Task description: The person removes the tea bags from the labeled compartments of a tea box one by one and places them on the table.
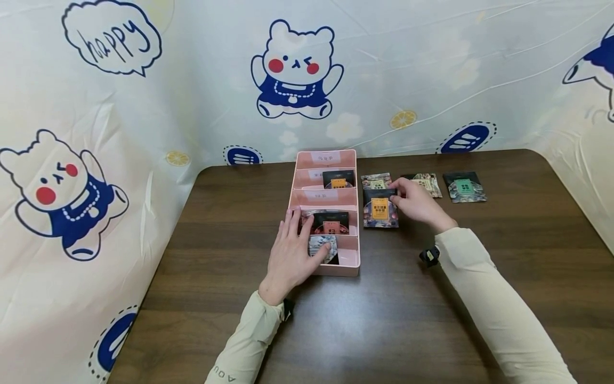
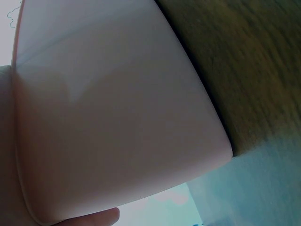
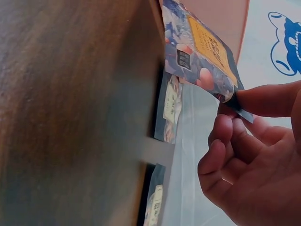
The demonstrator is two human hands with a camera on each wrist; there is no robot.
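Note:
My right hand pinches a dark sachet with a yellow label by its edge, between thumb and fingers. In the right wrist view this sachet is held tilted off the table. My left hand rests with spread fingers over the left rim of a long pink divided box. Its thumb lies over the front compartment, by a pale blue-grey sachet. A black sachet with a red label stands in the compartment behind, and another with a yellow-orange label farther back.
Right of the box lie a sachet with a pale green label, partly covered by the held one, a light patterned sachet and a dark green-labelled sachet. A printed cloth hangs behind the brown table.

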